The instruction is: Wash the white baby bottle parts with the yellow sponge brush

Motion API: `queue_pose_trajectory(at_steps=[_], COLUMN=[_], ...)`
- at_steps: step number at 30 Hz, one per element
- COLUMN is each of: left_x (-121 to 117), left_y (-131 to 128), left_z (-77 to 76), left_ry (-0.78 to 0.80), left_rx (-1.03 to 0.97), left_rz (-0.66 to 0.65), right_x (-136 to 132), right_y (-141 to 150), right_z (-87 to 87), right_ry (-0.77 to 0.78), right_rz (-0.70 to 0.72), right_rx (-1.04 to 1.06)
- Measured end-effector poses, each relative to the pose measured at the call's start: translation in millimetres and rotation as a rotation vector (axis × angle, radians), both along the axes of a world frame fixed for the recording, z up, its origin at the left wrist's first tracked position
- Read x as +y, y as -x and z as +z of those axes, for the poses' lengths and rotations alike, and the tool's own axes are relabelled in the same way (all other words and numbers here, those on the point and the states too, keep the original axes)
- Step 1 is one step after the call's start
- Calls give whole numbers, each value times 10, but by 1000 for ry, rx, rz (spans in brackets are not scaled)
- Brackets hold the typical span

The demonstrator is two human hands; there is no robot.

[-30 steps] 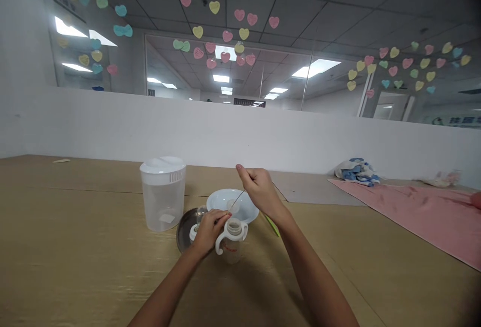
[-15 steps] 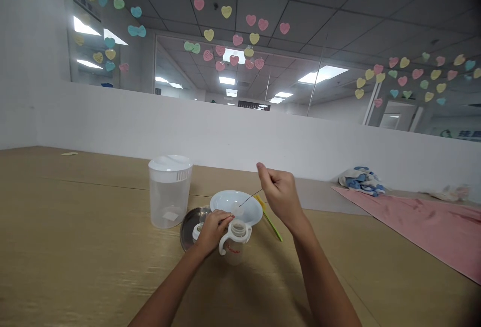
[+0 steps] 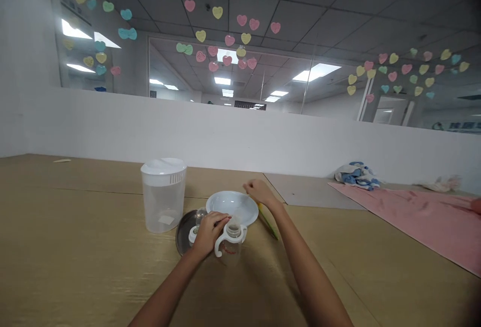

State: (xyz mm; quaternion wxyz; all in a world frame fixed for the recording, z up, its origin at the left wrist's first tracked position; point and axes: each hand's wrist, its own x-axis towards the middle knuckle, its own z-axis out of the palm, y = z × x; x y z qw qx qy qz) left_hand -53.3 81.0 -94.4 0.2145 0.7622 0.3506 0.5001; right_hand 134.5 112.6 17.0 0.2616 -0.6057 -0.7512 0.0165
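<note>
Near the middle of the table, my left hand (image 3: 208, 232) is closed, its fingertips pinched just left of the mouth of a clear baby bottle (image 3: 230, 252) with white handles. A small translucent piece (image 3: 235, 220) shows at those fingertips, over the bottle's mouth; its kind is unclear. My right hand (image 3: 259, 192) is a closed fist above the right rim of a white bowl (image 3: 216, 202). The thin wire seen in that fist earlier cannot be made out now. Beside my left hand, a white-collared part with a clear dome (image 3: 193, 234) rests on a dark round dish (image 3: 182, 229).
A tall translucent container (image 3: 163, 204) with a white lid stands at left. Right of the bowl lies a green-handled brush (image 3: 269, 227), partly behind my right arm. Further right are a pink cloth (image 3: 409, 217) and a crumpled blue-and-white cloth (image 3: 356, 176). A low white wall (image 3: 225, 136) bounds the table.
My right hand has come down and slightly left, from raised above the bowl to its right rim. The wire no longer shows. My left hand stays by the bottle. The whole view has shifted slightly.
</note>
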Motion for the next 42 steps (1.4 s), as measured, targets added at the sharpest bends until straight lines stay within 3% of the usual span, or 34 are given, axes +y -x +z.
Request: queue_pose_trajectory(at_steps=[3, 5, 10, 18, 24, 27, 31, 35, 39, 42], left_x=[-6, -6, 5, -24, 6, 22, 5, 9, 108, 197], left_y=[-2, -1, 4, 5, 18, 19, 10, 59, 205, 301], left_z=[8, 5, -25, 22, -8, -22, 1, 17, -14, -44], left_ry=[20, 25, 80, 122, 108, 134, 151, 121, 100, 146], left_rx=[-11, -17, -56, -105, -82, -100, -122, -249, -413, -416], left_rz=[8, 21, 57, 30, 45, 37, 29, 155, 358, 475], right_x=[155, 184, 168, 67, -90, -134, -91, -46, -45, -11], right_y=[-120, -186, -200, 99, 271, 344, 373, 309, 226, 208], right_z=[-221, -280, -232, -188, -92, -86, -122, -107, -88, -153], right_ry=[174, 226, 240, 304, 443, 477, 404, 287, 249, 255], right_rz=[8, 11, 53, 219, 710, 790, 735, 662, 401, 241], right_rx=[-72, -106, -143, -188, 3, 75, 159, 284, 27, -145])
